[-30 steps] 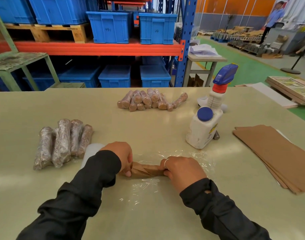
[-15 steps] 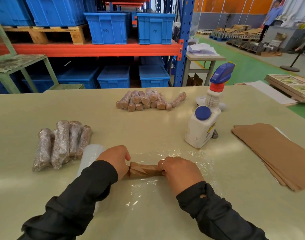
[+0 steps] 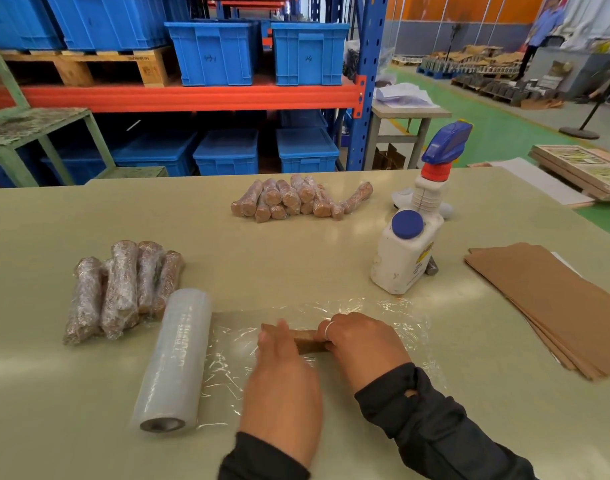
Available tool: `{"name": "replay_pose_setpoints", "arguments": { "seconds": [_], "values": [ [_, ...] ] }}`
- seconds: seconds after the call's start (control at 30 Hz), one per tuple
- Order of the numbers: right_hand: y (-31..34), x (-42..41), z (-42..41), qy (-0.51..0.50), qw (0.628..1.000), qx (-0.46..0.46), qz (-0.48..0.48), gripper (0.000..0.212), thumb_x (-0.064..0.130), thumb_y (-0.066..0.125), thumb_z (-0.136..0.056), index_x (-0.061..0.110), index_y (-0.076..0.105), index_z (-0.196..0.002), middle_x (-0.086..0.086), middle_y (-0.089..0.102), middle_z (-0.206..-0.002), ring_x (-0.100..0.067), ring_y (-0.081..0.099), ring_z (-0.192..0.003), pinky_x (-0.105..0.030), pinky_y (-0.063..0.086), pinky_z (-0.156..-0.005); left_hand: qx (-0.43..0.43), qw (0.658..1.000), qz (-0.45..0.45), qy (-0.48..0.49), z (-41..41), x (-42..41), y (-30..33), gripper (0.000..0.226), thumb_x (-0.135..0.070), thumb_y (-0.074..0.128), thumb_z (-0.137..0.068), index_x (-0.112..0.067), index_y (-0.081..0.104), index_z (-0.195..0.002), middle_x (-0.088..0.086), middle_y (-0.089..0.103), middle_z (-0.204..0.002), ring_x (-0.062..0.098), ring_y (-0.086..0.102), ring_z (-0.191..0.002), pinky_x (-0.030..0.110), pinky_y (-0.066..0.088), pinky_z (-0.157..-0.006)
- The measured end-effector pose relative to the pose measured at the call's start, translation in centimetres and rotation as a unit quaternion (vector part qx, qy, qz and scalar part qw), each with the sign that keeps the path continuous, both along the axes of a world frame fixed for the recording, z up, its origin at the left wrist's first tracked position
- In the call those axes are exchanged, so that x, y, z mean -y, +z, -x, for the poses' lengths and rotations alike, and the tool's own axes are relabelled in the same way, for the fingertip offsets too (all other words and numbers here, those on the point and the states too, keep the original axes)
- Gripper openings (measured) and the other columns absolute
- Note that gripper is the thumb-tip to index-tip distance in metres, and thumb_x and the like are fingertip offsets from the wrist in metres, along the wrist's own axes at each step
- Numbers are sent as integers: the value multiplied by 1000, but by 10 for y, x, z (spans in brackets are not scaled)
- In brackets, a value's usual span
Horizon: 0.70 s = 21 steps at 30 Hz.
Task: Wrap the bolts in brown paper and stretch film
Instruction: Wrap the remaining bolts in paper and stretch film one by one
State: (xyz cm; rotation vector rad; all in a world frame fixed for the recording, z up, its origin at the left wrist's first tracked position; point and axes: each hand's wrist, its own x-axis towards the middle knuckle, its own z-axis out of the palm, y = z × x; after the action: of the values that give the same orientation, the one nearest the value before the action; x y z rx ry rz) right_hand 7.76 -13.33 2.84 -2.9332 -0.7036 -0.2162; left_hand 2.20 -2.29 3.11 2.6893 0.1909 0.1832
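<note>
- While the paper-wrapped bolt (image 3: 305,341) lies crosswise on the sheet of stretch film (image 3: 393,313) close to my edge of the table (image 3: 296,258), my left hand (image 3: 282,379) rests over its left end with the fingers straight and close together, pressing down on it.
- My right hand (image 3: 360,342) curls round the right end of the same parcel, fingers bent over the top; only the short brown middle shows between my two hands.
- One roll of stretch film (image 3: 173,358) lies just left of my left hand, its loose sheet running under the parcel.
- One parcel is in my hands; five film-covered parcels (image 3: 123,289) lie side by side beyond the roll, to the left; a heap of paper-wrapped parcels (image 3: 296,199) sits farther back, too piled up to count.
- One stack of brown paper sheets (image 3: 556,306) lies to the right, well apart from my right hand, reaching toward the right edge.
- One white spray bottle (image 3: 410,244) stands beyond the film; a bare bolt end (image 3: 432,266) shows just behind it.
- Bare tabletop lies between the film and the far heap, and along the near edge left of the roll.
</note>
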Motion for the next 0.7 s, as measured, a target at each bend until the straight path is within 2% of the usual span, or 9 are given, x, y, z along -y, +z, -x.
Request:
{"name": "replay_pose_setpoints", "arguments": {
  "seconds": [0.07,0.13,0.23,0.33,0.4,0.47,0.53,0.63,0.7],
  "values": [
    [3,-1,1,-9,1000,3,-5,29,27,88,-40,30,63,-55,10,55,-51,-7,53,-45,-16,19,-44,-57,989,-127,-57,-2,24,-5,56,-6,33,-88,11,22,-140,34,26,-143,51,32,-128,48,33,-104],
    [2,-1,2,-5,999,-30,-33,10,27,68,-77,26,64,-86,6,66,-81,-12,62,-72,-19,35,-56,-157,967,-197,-49,-4,32,-9,61,-3,3,-84,9,5,-144,32,9,-149,56,11,-133,63,9,-108],
    [-7,4,-4,-24,994,-69,-84,22,16,40,-94,19,43,-116,0,65,-107,-21,62,-94,-26,45,-78,-79,975,-205,-29,-7,26,-2,49,-2,35,-78,5,58,-120,44,50,-116,65,48,-100,59,48,-80],
    [-3,6,-6,-50,986,-80,-134,28,14,38,-94,18,37,-121,-1,66,-106,-23,62,-95,-27,47,-79,-67,975,-207,-51,0,22,-1,33,-18,56,-65,-10,76,-90,37,65,-82,58,60,-68,45,52,-45],
    [-2,6,-8,-49,978,-116,-168,32,13,42,-93,19,39,-125,1,66,-110,-20,61,-101,-27,46,-87,-58,973,-216,-60,-1,21,-3,30,-16,67,-59,-12,77,-87,37,64,-80,57,60,-65,44,51,-43],
    [-2,14,-10,-56,960,-137,-236,33,13,50,-91,21,46,-123,4,64,-114,-13,58,-106,-18,41,-90,-83,968,-229,-63,-1,18,-5,39,-12,42,-69,-15,77,-87,36,65,-80,56,61,-65,43,52,-44],
    [-1,31,-14,-133,952,-111,-252,35,21,55,-90,22,50,-124,4,56,-123,-12,52,-113,-16,35,-94,-85,965,-237,-71,-2,15,-6,40,-13,42,-70,-16,77,-87,36,65,-79,56,61,-64,43,52,-45],
    [-2,63,-24,-356,925,-118,-61,53,43,53,-88,15,43,-132,-7,46,-128,-23,45,-118,-30,38,-96,-34,967,-246,-59,-4,17,-8,46,-12,85,-41,-14,77,-86,36,65,-77,56,61,-63,43,52,-45],
    [-3,71,-28,-410,894,-178,-36,57,49,54,-87,10,45,-128,-10,50,-124,-25,49,-114,-31,41,-92,-27,970,-236,-54,-4,18,-10,57,-8,88,-31,-13,77,-86,36,65,-77,55,61,-63,43,52,-45]
  ]
}}
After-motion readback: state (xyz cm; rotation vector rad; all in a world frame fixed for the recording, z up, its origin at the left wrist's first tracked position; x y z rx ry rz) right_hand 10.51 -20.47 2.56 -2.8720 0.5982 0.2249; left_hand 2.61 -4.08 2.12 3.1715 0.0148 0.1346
